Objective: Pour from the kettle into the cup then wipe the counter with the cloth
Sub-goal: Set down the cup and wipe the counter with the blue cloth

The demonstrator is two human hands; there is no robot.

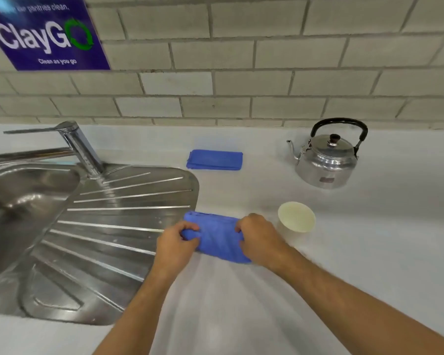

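Both my left hand (176, 240) and right hand (258, 239) pinch-grip the near cloth (217, 238) on the counter (369, 239), cup (296, 217) just right, kettle (327, 161) far right; a rightward wipe could tip the cup.

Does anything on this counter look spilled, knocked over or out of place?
Nothing stands out. The kettle and cup stand upright, a folded cloth lies flat, and both hands hold another cloth. No spill shows.

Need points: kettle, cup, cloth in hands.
kettle (324, 166), head view, on its steel body.
cup (296, 217), head view, on its inner wall.
held cloth (217, 237), head view, middle of the fabric between both hands.
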